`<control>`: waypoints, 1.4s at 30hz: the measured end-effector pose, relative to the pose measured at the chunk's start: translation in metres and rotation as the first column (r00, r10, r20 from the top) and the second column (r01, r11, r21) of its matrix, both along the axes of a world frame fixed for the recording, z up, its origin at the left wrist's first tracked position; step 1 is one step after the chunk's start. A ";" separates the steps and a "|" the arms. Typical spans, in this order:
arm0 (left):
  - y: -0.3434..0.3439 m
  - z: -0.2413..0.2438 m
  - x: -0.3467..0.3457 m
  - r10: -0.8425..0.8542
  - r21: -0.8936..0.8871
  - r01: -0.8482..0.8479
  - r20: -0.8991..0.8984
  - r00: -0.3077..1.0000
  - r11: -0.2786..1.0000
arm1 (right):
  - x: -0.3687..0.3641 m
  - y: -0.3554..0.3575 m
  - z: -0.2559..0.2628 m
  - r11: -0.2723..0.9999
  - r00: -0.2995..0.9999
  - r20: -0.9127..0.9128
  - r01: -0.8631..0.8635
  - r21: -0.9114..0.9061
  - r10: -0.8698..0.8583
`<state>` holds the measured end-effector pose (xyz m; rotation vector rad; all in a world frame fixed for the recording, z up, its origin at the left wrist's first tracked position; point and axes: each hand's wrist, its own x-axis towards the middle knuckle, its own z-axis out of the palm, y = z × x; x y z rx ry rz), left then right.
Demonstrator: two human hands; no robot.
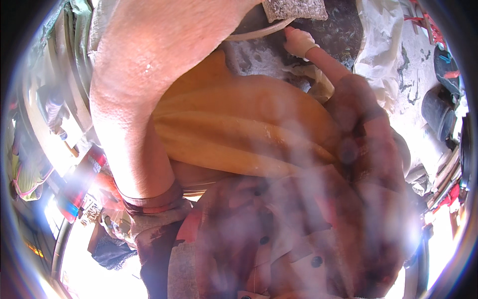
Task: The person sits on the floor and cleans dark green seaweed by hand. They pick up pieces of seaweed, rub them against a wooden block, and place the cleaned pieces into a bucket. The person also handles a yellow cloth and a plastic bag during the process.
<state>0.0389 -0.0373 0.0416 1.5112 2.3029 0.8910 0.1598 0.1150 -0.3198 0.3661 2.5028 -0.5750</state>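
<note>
My right hand [298, 43], in a pale glove that leaves a fingertip bare, is at the top, right of centre, with its fingers curled. Its fingertip meets or nearly meets the end of a thin, pale, curved strip [261, 34]. Whether it grips the strip is unclear. Just above is a block or pad with a rough, white-crusted surface [295, 9]. My bare left forearm crosses the upper left and leaves the picture at the top edge, so my left hand is out of view. An orange-yellow apron [239, 112] bulges in front of me, over a dark reddish buttoned garment.
A dark, wet-looking surface [340, 33] with whitish residue lies beyond my hands, beside crumpled white sheeting [377, 48]. Dark containers [437, 112] stand at the right. Long curved pieces [65, 48] stand at the left, near a red and blue object [84, 183]. Glare blurs parts.
</note>
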 end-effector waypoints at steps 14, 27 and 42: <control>0.006 -0.016 0.000 -0.047 -0.019 0.045 -0.170 0.984 0.999 | 0.001 -0.063 -0.062 0.974 0.981 0.039 -0.181 -0.138 0.188; 0.022 -0.030 -0.006 -0.167 0.012 0.170 -0.122 0.978 0.985 | 0.006 -0.132 -0.090 0.982 0.984 0.126 -0.141 0.127 0.125; 0.022 -0.025 0.008 -0.132 -0.025 0.130 -0.064 0.989 0.991 | 0.028 -0.086 -0.111 0.983 0.998 0.041 -0.046 0.177 0.039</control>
